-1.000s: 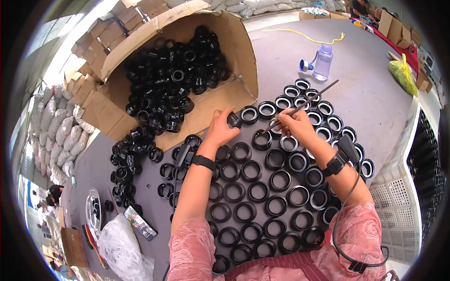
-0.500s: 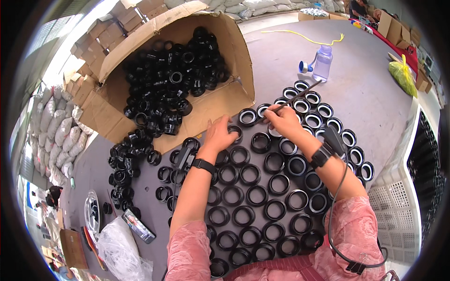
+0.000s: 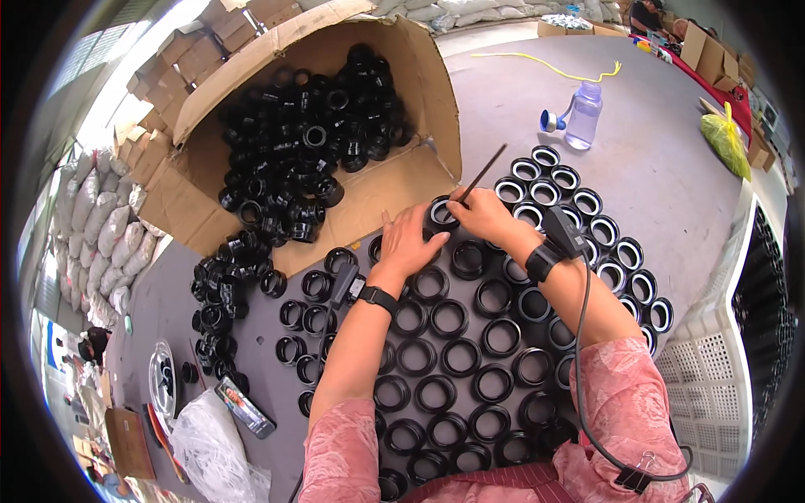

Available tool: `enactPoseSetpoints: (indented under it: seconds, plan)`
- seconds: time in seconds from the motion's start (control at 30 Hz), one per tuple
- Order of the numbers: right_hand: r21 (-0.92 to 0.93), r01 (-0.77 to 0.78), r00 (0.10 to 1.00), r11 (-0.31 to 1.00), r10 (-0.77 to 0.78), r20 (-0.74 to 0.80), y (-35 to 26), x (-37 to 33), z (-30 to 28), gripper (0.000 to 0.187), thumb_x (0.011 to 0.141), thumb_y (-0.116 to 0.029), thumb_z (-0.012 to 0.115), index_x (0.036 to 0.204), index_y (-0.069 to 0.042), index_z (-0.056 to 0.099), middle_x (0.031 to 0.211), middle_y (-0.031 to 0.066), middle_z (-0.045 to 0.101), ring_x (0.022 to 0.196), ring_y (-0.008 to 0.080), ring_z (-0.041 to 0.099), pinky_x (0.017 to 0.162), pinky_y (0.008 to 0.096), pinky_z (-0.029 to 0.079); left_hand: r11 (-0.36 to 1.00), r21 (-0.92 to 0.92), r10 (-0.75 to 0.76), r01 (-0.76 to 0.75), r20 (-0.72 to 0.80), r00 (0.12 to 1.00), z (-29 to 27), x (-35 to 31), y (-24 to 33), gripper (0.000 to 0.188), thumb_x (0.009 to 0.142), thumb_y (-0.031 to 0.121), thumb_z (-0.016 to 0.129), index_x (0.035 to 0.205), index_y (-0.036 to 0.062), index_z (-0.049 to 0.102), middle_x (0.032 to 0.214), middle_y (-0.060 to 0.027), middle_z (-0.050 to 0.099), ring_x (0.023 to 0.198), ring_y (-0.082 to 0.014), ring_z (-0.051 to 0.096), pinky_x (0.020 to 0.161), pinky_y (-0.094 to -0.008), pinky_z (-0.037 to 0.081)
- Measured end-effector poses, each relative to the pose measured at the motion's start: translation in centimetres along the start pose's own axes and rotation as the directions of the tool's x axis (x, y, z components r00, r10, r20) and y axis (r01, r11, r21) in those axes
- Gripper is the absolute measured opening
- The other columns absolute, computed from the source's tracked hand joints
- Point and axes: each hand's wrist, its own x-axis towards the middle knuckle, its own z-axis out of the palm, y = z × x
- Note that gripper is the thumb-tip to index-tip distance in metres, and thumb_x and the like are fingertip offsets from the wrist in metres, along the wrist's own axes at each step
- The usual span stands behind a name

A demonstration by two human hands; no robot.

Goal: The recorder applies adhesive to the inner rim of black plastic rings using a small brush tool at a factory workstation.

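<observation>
In my right hand [image 3: 480, 211] a thin dark stick [image 3: 489, 168] is pinched, its upper end slanting up to the right. The stick's lower end points into a black ring [image 3: 441, 213] between my two hands. My left hand [image 3: 409, 241] lies low on the left of that ring, thumb and fingers apart and close against its edge. What lies under the left palm is hidden. Rows of similar black rings [image 3: 449, 315] stand on the table in front of me. Those to the right, such as one ring [image 3: 546, 192], show a white inner band.
A cardboard box [image 3: 428, 109] on its side spills black rings [image 3: 220, 306] leftward. A bottle [image 3: 584, 117] with its blue cap open stands behind a yellow cord [image 3: 537, 60]. A phone [image 3: 245, 407], clear plastic bag [image 3: 210, 444] and tray lie left; a white crate [image 3: 708, 377] stands right.
My right hand has moved left with the stick, from the white-banded rings to the black ring beside my left hand. The left hand has shifted slightly right, its thumb closer to that ring.
</observation>
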Motion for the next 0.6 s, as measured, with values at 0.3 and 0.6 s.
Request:
enactPoseSetpoints:
  seconds: [0.3, 0.6]
  plan:
    - [0.004, -0.053, 0.998, 0.999, 0.053, 0.023, -0.3, -0.2, 0.4, 0.029, 0.086, -0.025, 0.060, 0.096, -0.001, 0.070, 0.081, 0.0295, 0.065, 0.084, 0.0455, 0.065, 0.079, 0.0498, 0.052, 0.999, 0.034, -0.035, 0.036, -0.039, 0.999, 1.6, -0.3, -0.3, 0.049, 0.074, 0.029, 0.077, 0.116, 0.0104, 0.060, 0.107, -0.0133, 0.067, 0.116, -0.0341, 0.056, 0.115, -0.0635, 0.016]
    - [0.168, -0.021, 1.000, 0.985, 0.020, 0.012, 0.8, 0.3, 1.8, 0.027, 0.085, -0.025, 0.058, 0.095, -0.004, 0.071, 0.075, 0.0254, 0.066, 0.078, 0.0421, 0.067, 0.074, 0.0460, 0.054, 0.993, 0.116, 0.034, -0.023, -0.088, 0.996, 1.6, -0.8, 0.3, 0.020, 0.078, 0.029, 0.075, 0.092, 0.0142, 0.073, 0.103, -0.0046, 0.070, 0.111, -0.0292, 0.059, 0.112, -0.0675, 0.019]
